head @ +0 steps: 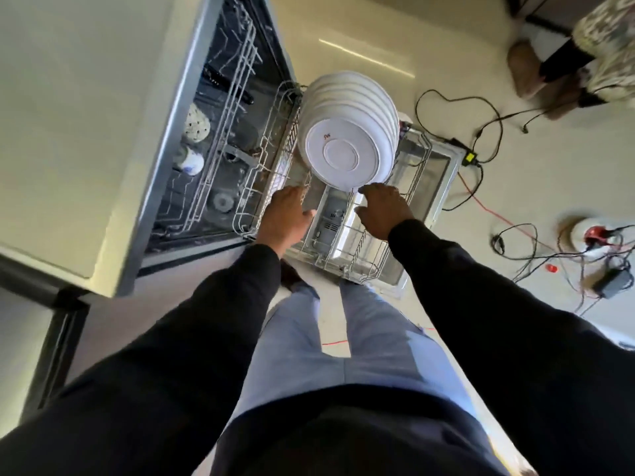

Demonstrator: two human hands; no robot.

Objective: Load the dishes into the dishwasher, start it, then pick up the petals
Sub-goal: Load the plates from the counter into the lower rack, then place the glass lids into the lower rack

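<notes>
Loading looks nearly done: round white ceramic plates [347, 146] stand in a row in the pulled-out white wire rack [372, 250]. Your right hand [381, 211], fingers loosely spread, hovers at the nearest rim. I cannot tell your left hand [285, 214] grip (fingers hidden). Starting the machine and picking up the petals remain.

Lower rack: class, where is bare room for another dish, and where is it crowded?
Free: the near part of the lower rack, between the closest plate and the front rim, where the left hand and right hand reach now. A narrow strip runs along its right side. Crowded: the far part, packed with upright white plates.
</notes>
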